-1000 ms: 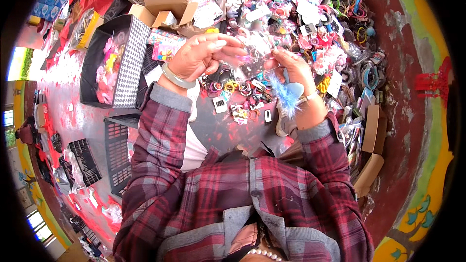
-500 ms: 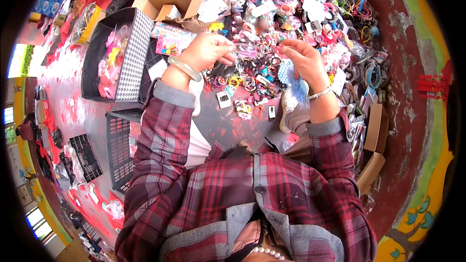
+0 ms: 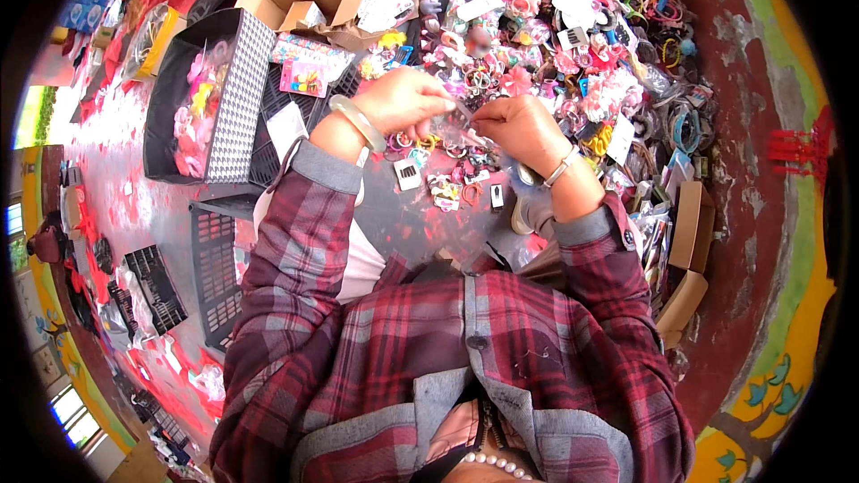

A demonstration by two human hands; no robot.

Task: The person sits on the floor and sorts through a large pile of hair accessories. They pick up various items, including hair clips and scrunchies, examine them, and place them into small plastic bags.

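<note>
On the red-flecked floor, a heap of hair accessories spreads right of the houndstooth-sided bin. Also right of that bin, left hand and right hand hold a clear plastic packet, fingertips pinched on it.

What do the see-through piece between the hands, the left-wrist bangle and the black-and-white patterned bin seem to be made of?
The see-through piece: probably thin plastic film, since colours show through it.
The bangle: smooth, pale and slightly glossy; stone, glass or plastic, the look leaves it open.
The bin: perhaps fabric-covered, judging by its matt-looking patterned side.
</note>
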